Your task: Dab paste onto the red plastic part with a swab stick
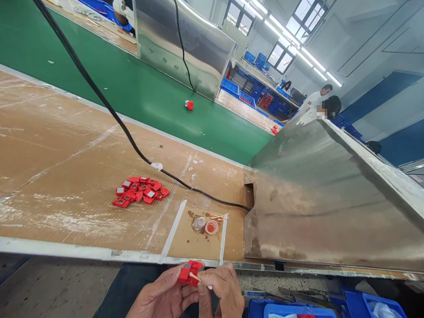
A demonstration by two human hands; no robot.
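Observation:
My left hand (162,297) holds a small red plastic part (190,271) at the bottom edge of the view, below the table's front rim. My right hand (222,289) pinches a thin cotton swab stick (195,277) whose tip touches that red part. On the brown table (66,150) lies a pile of several red square parts (141,191). Two small round caps (205,225), one clear and one with orange liquid, stand in a taped-off patch with stains, and another swab (218,216) lies beside them.
A black cable (109,110) runs across the table into a notch of the metal housing (331,198) at right. Beyond lies a green conveyor belt (132,84) with one red part (189,104). Blue bins (331,307) sit bottom right. Other people work far back.

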